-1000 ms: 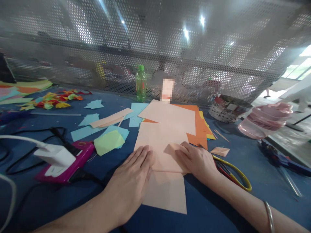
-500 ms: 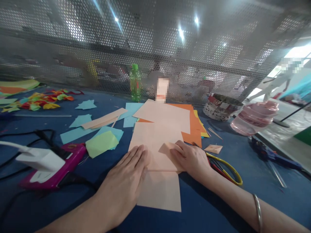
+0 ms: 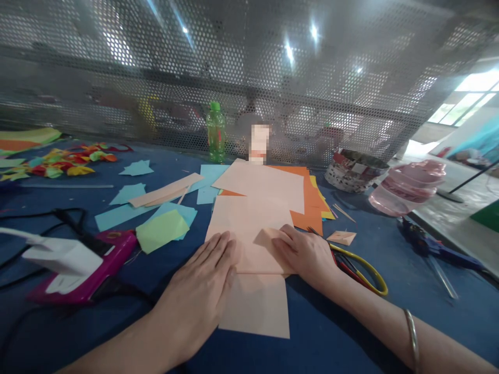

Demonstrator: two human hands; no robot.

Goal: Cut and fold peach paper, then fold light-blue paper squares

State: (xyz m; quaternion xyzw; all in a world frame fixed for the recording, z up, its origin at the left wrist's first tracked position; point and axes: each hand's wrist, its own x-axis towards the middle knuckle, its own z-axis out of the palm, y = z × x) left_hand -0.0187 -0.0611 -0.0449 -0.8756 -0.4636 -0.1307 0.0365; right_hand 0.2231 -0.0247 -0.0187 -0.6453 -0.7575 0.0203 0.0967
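Note:
Peach paper sheets (image 3: 249, 218) lie stacked in front of me on the blue table, the nearest with a straight folded edge across it. My left hand (image 3: 206, 275) presses flat on the left side of the folded sheet, fingers extended and together. On the right side, my right hand (image 3: 307, 254) has its fingers bent round a raised flap of the paper, gripping it. Below the fold, another part of the peach paper (image 3: 257, 306) sticks out toward me. Scissors (image 3: 362, 272) with yellow and red handles lie beside my right wrist, partly hidden by it.
A purple power strip (image 3: 117, 249) with a white charger is at left, near blue and green paper scraps (image 3: 163, 231). A green bottle (image 3: 215, 132) stands behind. A woven basket (image 3: 354, 174), a pink bottle (image 3: 409, 189) and a glue gun (image 3: 436, 249) sit at right.
Both hands keep their places on the paper. The whole view has shifted very slightly; nothing else has visibly moved.

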